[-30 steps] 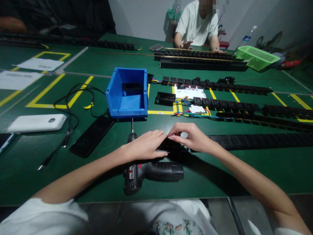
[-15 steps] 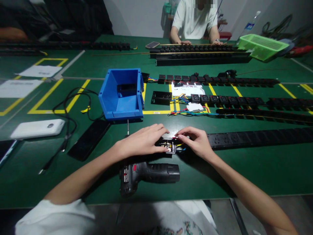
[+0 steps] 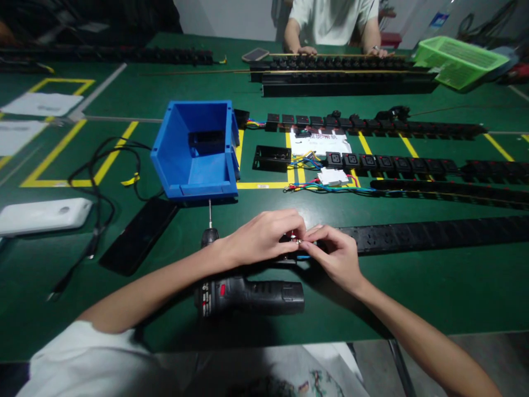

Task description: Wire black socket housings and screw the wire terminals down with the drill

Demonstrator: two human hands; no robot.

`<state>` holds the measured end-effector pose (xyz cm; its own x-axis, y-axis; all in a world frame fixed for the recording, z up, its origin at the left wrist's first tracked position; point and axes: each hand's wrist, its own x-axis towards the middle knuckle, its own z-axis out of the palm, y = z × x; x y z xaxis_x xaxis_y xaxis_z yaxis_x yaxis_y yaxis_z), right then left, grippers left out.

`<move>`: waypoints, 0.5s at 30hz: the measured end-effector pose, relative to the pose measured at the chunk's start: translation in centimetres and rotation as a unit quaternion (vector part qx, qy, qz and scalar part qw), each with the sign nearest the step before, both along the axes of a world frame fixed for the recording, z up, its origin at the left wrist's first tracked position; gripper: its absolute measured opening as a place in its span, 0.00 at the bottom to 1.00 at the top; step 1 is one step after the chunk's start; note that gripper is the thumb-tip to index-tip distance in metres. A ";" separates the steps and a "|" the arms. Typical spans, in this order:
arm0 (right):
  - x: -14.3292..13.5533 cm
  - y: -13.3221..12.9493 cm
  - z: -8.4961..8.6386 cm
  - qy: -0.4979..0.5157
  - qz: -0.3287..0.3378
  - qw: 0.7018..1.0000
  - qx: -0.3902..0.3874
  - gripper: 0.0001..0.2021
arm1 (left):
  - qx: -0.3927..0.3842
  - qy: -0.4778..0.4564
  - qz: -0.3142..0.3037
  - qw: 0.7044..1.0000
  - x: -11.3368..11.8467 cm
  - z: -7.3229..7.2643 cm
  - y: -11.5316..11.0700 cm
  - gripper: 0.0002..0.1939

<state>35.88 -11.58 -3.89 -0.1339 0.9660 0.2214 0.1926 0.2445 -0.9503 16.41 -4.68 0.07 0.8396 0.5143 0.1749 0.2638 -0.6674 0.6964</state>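
Note:
My left hand [image 3: 264, 238] lies over a small black box [image 3: 289, 259] at the end of a long black socket strip [image 3: 397, 237], covering most of it. Its thumb and fingertips close around a small shiny wire lug [image 3: 298, 241] with a bit of red beside it. From the other side my right hand [image 3: 336, 255] pinches the same lug between thumb and index finger. A blue wire [image 3: 303, 257] shows below the fingertips. In front of the box lies a black cordless screwdriver [image 3: 256, 295], its long bit [image 3: 210, 214] pointing away from me.
A blue bin [image 3: 198, 187] with a black part inside stands beyond my left hand. More socket strips [image 3: 392, 164] with loose wires lie behind. At left are a phone [image 3: 138, 237], a cable [image 3: 97, 204] and a white power bank [image 3: 45, 215]. Across the table sits a person [image 3: 333, 25] near a green basket [image 3: 460, 63].
The left fingers have moved right and curled in from lying spread over the box. The right fingertips have come slightly down to meet them. My view has shifted a little.

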 end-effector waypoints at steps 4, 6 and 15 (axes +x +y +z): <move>0.1 0.2 -0.2 -0.057 0.023 0.997 0.043 0.02 | -0.004 0.019 -0.016 1.000 -1.0 0.0 0.6 0.07; 0.4 0.4 -0.3 -0.099 0.032 0.992 0.074 0.04 | -0.001 0.040 -0.020 0.999 -1.4 0.3 1.1 0.07; 2.3 1.5 -0.8 -0.307 0.089 0.937 0.139 0.03 | -0.002 0.183 -0.024 0.983 -3.5 1.3 3.2 0.02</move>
<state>38.14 -10.07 -4.68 -0.4720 0.8329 0.2891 0.6157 0.5461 -0.5681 12.96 -1.47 1.36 0.8688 0.4733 -0.1453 0.4661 -0.6830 0.5623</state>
